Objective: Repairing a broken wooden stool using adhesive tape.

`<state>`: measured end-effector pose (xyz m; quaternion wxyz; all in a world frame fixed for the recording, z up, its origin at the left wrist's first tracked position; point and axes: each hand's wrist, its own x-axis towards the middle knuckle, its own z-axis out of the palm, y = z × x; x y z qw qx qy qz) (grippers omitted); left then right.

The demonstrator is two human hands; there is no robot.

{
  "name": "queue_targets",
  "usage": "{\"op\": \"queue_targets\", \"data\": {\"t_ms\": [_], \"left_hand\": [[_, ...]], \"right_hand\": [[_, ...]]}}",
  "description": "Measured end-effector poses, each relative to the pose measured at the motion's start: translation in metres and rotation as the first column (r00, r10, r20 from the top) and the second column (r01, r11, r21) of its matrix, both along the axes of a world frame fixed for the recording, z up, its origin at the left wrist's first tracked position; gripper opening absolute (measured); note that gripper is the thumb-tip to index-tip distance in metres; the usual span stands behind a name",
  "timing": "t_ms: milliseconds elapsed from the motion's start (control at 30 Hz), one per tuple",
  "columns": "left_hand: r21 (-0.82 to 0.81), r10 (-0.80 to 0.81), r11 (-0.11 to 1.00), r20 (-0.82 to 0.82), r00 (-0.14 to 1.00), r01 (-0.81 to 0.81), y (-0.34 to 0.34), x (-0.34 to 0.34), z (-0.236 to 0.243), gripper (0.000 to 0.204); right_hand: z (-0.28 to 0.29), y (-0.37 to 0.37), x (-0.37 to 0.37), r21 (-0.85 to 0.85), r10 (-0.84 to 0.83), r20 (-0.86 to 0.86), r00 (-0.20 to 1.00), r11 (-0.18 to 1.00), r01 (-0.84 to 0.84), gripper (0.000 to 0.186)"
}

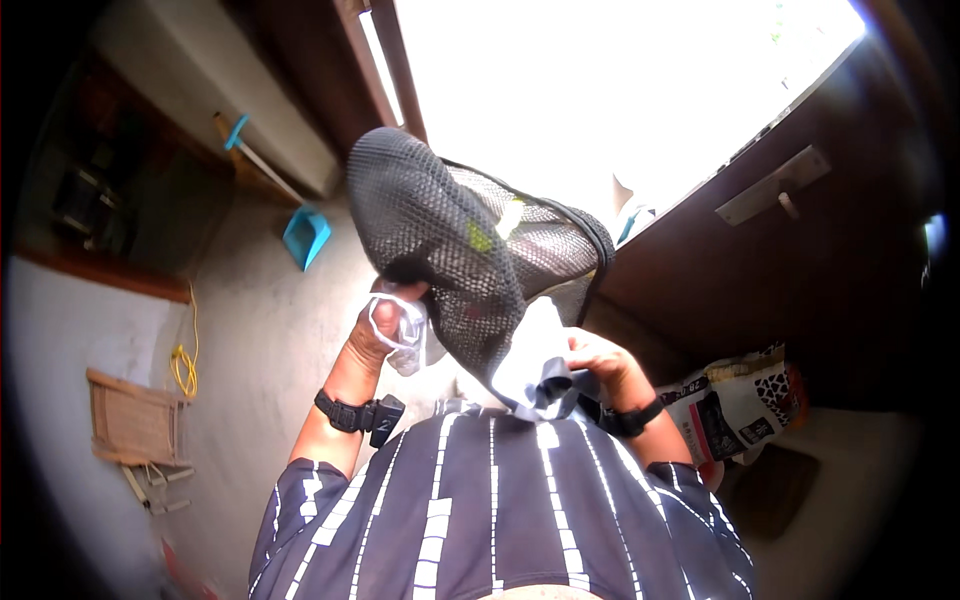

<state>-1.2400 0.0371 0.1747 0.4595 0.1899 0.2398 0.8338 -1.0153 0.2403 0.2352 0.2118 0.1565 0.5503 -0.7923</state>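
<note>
fingers (598, 352) hold black mesh (425, 215) and white material (530, 345).

Net (425, 215) looked rough, open-weave, matt; white bundle (532, 348) smooth, cloth or plastic unclear. Dustpan (306, 238) looked smooth plastic, chair (136, 416) wood, floor (245, 350) matt, shirt (470, 510) cloth.

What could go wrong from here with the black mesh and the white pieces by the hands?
The thin white loop of material at the left hand might snag in the black, round-ended mesh piece beside it. The bunched white-and-grey material by the right hand could catch on the nearby black wristband. The mesh piece, raised in front, may also block sight of whatever is behind it.
</note>
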Motion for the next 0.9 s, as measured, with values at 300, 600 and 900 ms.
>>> {"op": "queue_targets", "data": {"t_ms": [300, 600, 900], "left_hand": [[-0.264, -0.034, 0.96, 0.213, 0.976, 0.091, 0.083, -0.111, -0.077, 0.037], [-0.51, -0.248, 0.844, -0.094, 0.964, 0.167, 0.103, -0.085, -0.054, 0.035], [-0.554, -0.44, 0.83, -0.573, 0.691, 0.069, 0.16, -0.117, -0.083, 0.08]], "right_hand": [[-0.002, 0.042, -0.107, -0.126, -0.393, -0.109, 0.913, 0.917, 0.38, 0.046], [-0.011, 0.149, -0.154, -0.543, -0.776, -0.294, 0.558, 0.616, 0.571, 0.03], [0.023, 0.215, -0.212, -0.445, -0.729, -0.569, 0.38, 0.662, 0.604, 0.031]]}}
